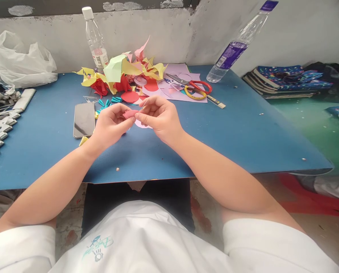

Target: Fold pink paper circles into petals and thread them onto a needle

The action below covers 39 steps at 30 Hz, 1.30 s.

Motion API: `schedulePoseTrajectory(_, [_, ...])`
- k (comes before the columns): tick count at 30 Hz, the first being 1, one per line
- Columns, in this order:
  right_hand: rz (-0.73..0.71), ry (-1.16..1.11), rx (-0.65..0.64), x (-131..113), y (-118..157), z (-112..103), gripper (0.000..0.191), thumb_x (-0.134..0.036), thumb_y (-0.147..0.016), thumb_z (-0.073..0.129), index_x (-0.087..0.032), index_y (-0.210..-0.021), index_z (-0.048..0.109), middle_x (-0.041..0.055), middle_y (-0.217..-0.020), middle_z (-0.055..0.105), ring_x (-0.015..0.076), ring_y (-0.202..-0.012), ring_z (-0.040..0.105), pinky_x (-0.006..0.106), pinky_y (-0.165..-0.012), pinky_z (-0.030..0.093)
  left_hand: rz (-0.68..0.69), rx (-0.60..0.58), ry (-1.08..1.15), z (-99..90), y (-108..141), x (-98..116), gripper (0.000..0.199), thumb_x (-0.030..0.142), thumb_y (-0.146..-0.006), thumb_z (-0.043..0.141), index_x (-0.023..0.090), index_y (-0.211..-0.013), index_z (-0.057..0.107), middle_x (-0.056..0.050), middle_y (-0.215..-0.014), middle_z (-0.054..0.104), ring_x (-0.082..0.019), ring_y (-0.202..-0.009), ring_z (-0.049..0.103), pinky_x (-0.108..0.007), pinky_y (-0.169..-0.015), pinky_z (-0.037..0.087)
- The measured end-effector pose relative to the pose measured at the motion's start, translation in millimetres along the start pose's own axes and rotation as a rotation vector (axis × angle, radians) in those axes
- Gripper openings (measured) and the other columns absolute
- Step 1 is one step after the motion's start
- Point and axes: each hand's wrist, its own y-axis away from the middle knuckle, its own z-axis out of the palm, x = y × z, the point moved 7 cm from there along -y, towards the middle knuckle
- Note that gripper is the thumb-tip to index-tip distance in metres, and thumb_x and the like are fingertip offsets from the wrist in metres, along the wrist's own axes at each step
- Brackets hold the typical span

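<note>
A small folded piece of pink paper [129, 114] is pinched between my two hands, above the blue table. My left hand [111, 123] grips it from the left with thumb and fingers together. From the right, my right hand [162, 118] closes thumb and fingers on its other end. A thin pale line shows by the right fingertips; I cannot tell what it is. Under the hands a pale pink paper disc [142, 124] is partly hidden. Small rolled teal paper pieces [104, 104] lie just beyond my left hand.
A phone [83, 120] lies left of the hands. Behind are paper scraps [120, 70], red discs [130, 97], lilac sheets [178, 70], scissors [196, 90] and a cutter-like strip [216, 101]. Two bottles [97, 47] [229, 55] and a plastic bag [24, 62] stand near the wall.
</note>
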Motion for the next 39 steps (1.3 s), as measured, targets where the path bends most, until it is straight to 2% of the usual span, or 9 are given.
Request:
schedulePoseTrajectory(6, [-0.014,-0.011,-0.005,-2.4,0.8,2.7,0.074,-0.06,-0.06,0.127,-0.03,-0.098,0.071,-0.0053,-0.08,0.08,0.0207,-0.079,0.079,0.037,-0.078,0.071,-0.006,0.001,-0.033,-0.9,1.3,-1.6,0.031,0.044,-0.09,0.109,0.024,-0.092,0.084,-0.003,-0.088,0.079,-0.019,-0.078,0.069,-0.034,-0.072,0.057])
schedulePoseTrajectory(10, [0.001,0.001,-0.003,-1.3,2.3,3.0,0.078,-0.064,-0.056,0.128,-0.031,-0.098,0.071,-0.0043,-0.081,0.082,0.0231,-0.082,0.081,0.039,-0.08,0.072,-0.037,0.006,-0.048,-1.8,1.5,-3.5,0.035,0.043,-0.093,0.108,0.023,-0.088,0.079,-0.002,-0.083,0.074,-0.018,-0.075,0.065,-0.036,-0.073,0.056])
schedulePoseTrajectory(13, [0.01,0.02,-0.005,1.0,2.0,1.9,0.078,-0.065,-0.058,0.127,-0.031,-0.098,0.07,-0.0035,-0.083,0.082,0.024,-0.084,0.082,0.039,-0.079,0.071,-0.035,0.007,-0.055,-0.8,1.5,-2.4,0.035,0.042,-0.091,0.107,0.024,-0.085,0.077,-0.002,-0.081,0.074,-0.018,-0.075,0.065,-0.034,-0.072,0.054])
schedulePoseTrajectory(17, [-0.006,0.012,-0.021,2.5,0.3,0.6,0.076,-0.06,-0.063,0.125,-0.031,-0.103,0.067,-0.0044,-0.082,0.079,0.0232,-0.083,0.081,0.039,-0.078,0.069,0.017,0.018,-0.07,0.5,1.6,0.3,0.03,0.039,-0.086,0.107,0.024,-0.089,0.081,-0.003,-0.089,0.08,-0.019,-0.081,0.068,-0.033,-0.074,0.056])
schedulePoseTrajectory(23, [-0.004,-0.002,-0.025,0.6,0.6,0.5,0.072,-0.056,-0.063,0.125,-0.031,-0.103,0.07,-0.0059,-0.08,0.078,0.0215,-0.081,0.079,0.038,-0.079,0.07,0.012,0.008,-0.043,0.4,2.1,-3.1,0.034,0.04,-0.086,0.112,0.024,-0.089,0.082,-0.003,-0.091,0.081,-0.018,-0.08,0.067,-0.032,-0.072,0.055])
schedulePoseTrajectory(29, [0.012,0.011,-0.025,-1.0,2.0,0.9,0.073,-0.059,-0.06,0.126,-0.032,-0.101,0.072,-0.0056,-0.08,0.08,0.0216,-0.078,0.075,0.041,-0.077,0.071,-0.007,-0.001,-0.002,1.6,2.0,-3.6,0.043,0.045,-0.082,0.119,0.024,-0.095,0.083,-0.004,-0.096,0.083,-0.02,-0.087,0.073,-0.033,-0.076,0.06])
schedulePoseTrajectory(34, [0.014,-0.006,-0.022,-1.0,1.0,0.8,0.074,-0.055,-0.059,0.127,-0.031,-0.1,0.071,-0.0077,-0.076,0.075,0.0191,-0.074,0.072,0.038,-0.075,0.068,0.035,0.002,-0.037,2.7,1.9,-1.1,0.037,0.041,-0.085,0.115,0.024,-0.093,0.083,-0.003,-0.09,0.08,-0.018,-0.08,0.067,-0.033,-0.068,0.057])
schedulePoseTrajectory(39, [0.013,-0.013,-0.01,-0.8,0.3,-0.6,0.074,-0.052,-0.059,0.128,-0.031,-0.099,0.069,-0.0081,-0.078,0.076,0.0182,-0.075,0.072,0.036,-0.073,0.066,0.061,-0.016,-0.049,2.8,2.1,-0.4,0.035,0.037,-0.085,0.112,0.024,-0.097,0.083,-0.003,-0.094,0.083,-0.018,-0.084,0.073,-0.032,-0.069,0.059])
